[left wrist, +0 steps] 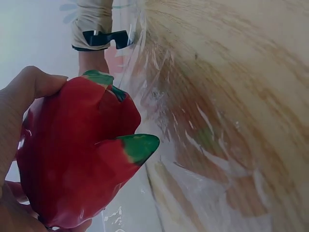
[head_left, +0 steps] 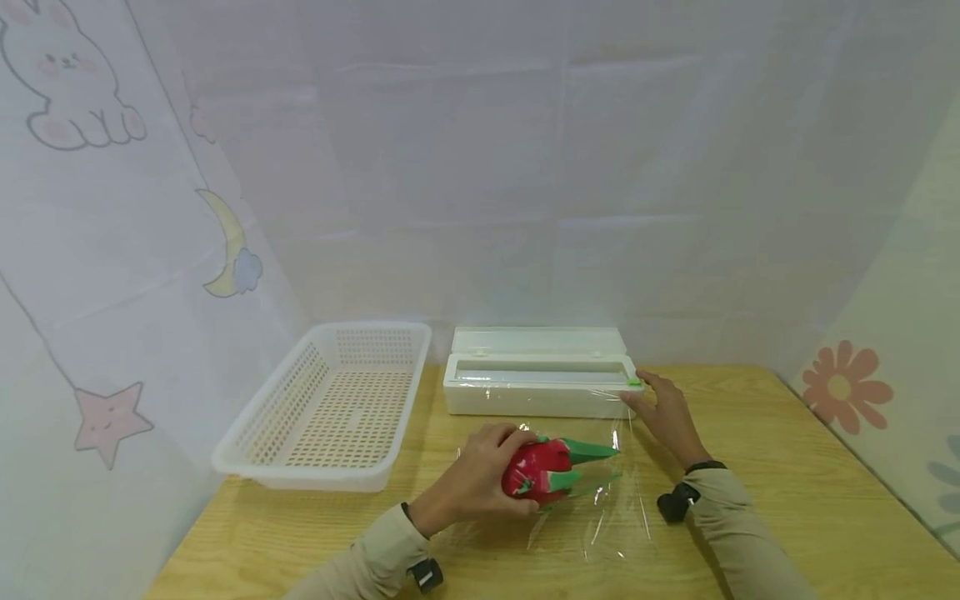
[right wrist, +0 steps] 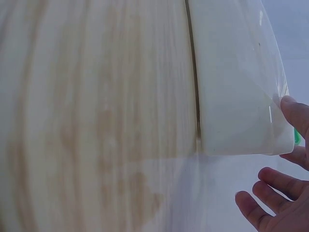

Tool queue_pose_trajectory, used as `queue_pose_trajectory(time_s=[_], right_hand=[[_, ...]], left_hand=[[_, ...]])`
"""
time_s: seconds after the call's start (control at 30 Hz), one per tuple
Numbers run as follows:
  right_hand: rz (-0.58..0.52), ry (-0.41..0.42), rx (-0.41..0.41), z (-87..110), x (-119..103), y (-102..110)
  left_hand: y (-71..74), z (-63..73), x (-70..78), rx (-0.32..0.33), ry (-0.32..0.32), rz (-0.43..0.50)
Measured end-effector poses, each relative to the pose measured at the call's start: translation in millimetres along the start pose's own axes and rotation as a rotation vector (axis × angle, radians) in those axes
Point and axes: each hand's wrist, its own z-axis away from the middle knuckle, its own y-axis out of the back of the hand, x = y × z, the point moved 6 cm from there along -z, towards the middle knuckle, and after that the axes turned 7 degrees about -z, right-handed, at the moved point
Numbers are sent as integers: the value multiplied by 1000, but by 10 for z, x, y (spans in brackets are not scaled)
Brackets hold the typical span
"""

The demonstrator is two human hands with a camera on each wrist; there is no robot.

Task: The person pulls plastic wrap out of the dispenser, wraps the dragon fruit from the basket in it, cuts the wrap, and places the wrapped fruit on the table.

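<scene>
My left hand [head_left: 480, 471] grips a red dragon fruit [head_left: 534, 473] with green-tipped scales, fingers over its far side and thumb at its near side. In the left wrist view the dragon fruit [left wrist: 82, 150] fills the left half, held above the clear film. A sheet of cling film [head_left: 600, 508] stretches toward me from the white cling film dispenser [head_left: 540, 402], under and around the fruit. My right hand [head_left: 667, 417] pinches the dispenser's right end between thumb and index finger, beside the green slider [head_left: 635, 382]. In the right wrist view the other fingers [right wrist: 275, 193] spread loosely off the end.
A white plastic basket [head_left: 408, 400] with a perforated bottom stands on the left of the wooden table [head_left: 750, 467]. The dispenser's clear lid [head_left: 538, 340] stands raised at its back. A pale printed cloth [head_left: 487, 167] hangs behind and at the sides.
</scene>
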Motion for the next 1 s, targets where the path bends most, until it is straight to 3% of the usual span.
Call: queue_pose_trajectory(time_s=[0.33,0.63,1.0], right_hand=[[15,-34,-14,5,18,-7],[10,-35,-12,9,24,-16],[11,-26,-5,17,4,-12]], left_hand=[[-91,4,-52,-18,19,-12],[-157,-31,-63,-23,-2,-38],[-168,-76,-44,-83,-13,-55]])
